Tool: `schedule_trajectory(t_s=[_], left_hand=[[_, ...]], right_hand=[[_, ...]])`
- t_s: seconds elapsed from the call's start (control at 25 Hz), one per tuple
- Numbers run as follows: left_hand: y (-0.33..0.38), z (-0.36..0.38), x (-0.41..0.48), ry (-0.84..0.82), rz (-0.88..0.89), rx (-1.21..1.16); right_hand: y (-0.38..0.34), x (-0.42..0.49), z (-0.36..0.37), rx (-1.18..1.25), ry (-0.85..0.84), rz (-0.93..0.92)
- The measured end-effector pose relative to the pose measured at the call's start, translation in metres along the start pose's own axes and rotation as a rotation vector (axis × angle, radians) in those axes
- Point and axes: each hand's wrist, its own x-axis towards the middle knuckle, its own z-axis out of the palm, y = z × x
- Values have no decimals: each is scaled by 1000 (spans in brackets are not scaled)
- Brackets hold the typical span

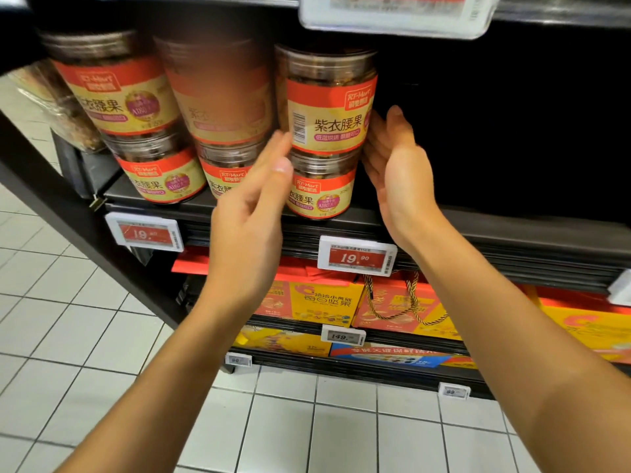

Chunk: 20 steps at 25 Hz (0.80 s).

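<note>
Clear plastic jars of nuts with red and tan labels stand stacked two high on a black shelf (495,230). The upper right jar (327,100) sits on a lower jar (319,186). My left hand (252,213) is held out with straight fingers, its fingertips at the upper jar's left lower side. My right hand (396,165) is open with its palm facing left, fingers against the jar's right side. Neither hand curls round the jar.
More jars (218,93) stand stacked to the left. The shelf to the right of my hands is dark. Price tags (356,257) hang on the shelf edge. Yellow and red gift boxes (317,302) fill lower shelves. White tiled floor (85,336) lies below.
</note>
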Motion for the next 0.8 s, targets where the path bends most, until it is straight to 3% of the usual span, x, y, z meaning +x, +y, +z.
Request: schedule_trajectory(t_s=[0.12, 0.32, 0.56, 0.64, 0.8], left_hand=[[-3, -3, 8, 38, -23, 38], [-3, 1, 12, 81, -47, 93], [-1, -6, 10, 105, -36, 92], [2, -12, 1, 184, -49, 29], [30, -23, -33, 346, -282, -47]], right_hand=[[10, -4, 7, -162, 3, -17], [13, 0, 14, -70, -52, 11], [15, 5, 16, -105, -65, 20], [14, -1, 8, -151, -9, 30], [0, -46, 2, -229, 97, 23]])
